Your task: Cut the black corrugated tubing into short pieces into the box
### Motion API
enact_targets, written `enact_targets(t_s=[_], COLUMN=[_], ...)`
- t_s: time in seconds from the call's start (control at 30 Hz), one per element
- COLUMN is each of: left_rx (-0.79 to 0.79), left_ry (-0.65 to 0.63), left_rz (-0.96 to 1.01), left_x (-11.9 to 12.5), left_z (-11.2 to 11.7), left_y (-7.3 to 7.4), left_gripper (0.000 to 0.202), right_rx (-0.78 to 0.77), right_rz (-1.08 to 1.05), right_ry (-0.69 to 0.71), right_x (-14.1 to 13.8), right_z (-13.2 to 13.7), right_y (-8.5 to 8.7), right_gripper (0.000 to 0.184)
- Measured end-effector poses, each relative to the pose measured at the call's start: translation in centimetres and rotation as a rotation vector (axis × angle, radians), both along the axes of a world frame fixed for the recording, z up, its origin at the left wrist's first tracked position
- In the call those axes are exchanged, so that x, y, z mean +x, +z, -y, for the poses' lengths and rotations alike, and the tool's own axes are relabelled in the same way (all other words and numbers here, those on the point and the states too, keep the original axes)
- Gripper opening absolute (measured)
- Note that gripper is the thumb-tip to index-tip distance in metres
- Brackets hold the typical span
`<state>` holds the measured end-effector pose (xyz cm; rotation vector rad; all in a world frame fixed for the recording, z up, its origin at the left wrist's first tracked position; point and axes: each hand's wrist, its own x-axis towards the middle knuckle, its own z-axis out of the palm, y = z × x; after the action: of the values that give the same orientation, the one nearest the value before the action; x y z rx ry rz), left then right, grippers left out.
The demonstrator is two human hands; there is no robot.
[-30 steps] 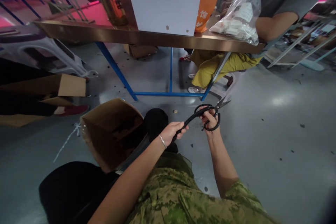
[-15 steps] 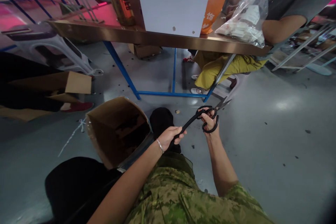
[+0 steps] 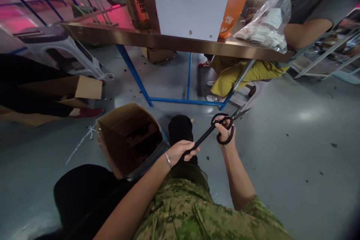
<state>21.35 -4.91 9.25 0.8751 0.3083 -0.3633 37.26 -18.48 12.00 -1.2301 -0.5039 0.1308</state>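
My right hand [image 3: 225, 132] grips the looped handles of black scissors [image 3: 228, 122], whose short blades point up and right. My left hand [image 3: 182, 150] is closed around the lower end of a thin black strap [image 3: 203, 139] that runs up to the scissors. Both hands hover above the grey floor, over my knee. An open cardboard box [image 3: 128, 138] stands just left of my left wrist, which wears a thin bracelet.
A brass-edged table [image 3: 174, 41] on a blue frame [image 3: 188, 100] stands ahead, bearing a white panel [image 3: 194, 2], an orange bag and a clear plastic bag [image 3: 267, 26]. Another person in yellow trousers [image 3: 239, 73] sits behind it. Cardboard boxes [image 3: 67, 90] lie at left.
The view has drifted slightly, shifting the scene rightwards. My hands keep the same hold on the strap and the scissors, now a little lower in the picture.
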Motion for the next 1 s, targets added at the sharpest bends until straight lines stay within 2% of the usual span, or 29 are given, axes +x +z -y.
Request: enact_targets(t_s=[0.2, 0.3, 0.37, 0.47, 0.57, 0.63, 0.73, 0.83, 0.9, 1.0], left_rx=[0.043, 0.125, 0.264, 0.673, 1.107, 1.294, 1.443, 1.515, 1.556, 1.623], left_ry=[0.000, 0.053, 0.148, 0.324, 0.472, 0.566, 0.647, 0.684, 0.709, 0.733], left_rz=[0.031, 0.066, 0.092, 0.084, 0.056, 0.009, -0.116, -0.244, -0.290, -0.289], left_x=[-0.9, -1.4, -2.0, -3.8, -6.9, -9.5, -13.5, -16.7, -18.1, -19.5], left_z=[-0.2, -0.4, -1.0, -2.7, -4.8, -6.0, -6.8, -6.8, -6.8, -6.9], left_y=[-0.3, -0.1, 0.0, 0.1, 0.0, -0.2, -0.8, -1.0, -0.8, -0.2], left_gripper=[0.041, 0.042, 0.041, 0.034, 0.024, 0.024, 0.027, 0.027, 0.026, 0.026], right_rx=[-0.050, -0.048, -0.058, -0.113, -0.204, -0.257, -0.365, -0.533, -0.641, -0.756], right_rz=[-0.035, -0.071, -0.095, -0.139, -0.232, -0.277, -0.265, -0.151, -0.045, 0.070], right_ry=[-0.027, -0.001, 0.057, 0.167, 0.275, 0.324, 0.460, 0.730, 0.885, 1.007], right_x=[-0.8, -1.3, -1.8, -3.1, -5.1, -6.7, -8.8, -10.5, -11.5, -12.9], right_z=[-0.4, -0.8, -1.4, -2.7, -4.2, -5.0, -6.1, -7.3, -8.4, -10.6], right_y=[0.0, 0.0, -0.1, -0.9, -2.4, -3.6, -4.9, -5.5, -6.0, -7.0], right_gripper=[0.025, 0.025, 0.025, 0.026, 0.029, 0.031, 0.031, 0.029, 0.031, 0.035])
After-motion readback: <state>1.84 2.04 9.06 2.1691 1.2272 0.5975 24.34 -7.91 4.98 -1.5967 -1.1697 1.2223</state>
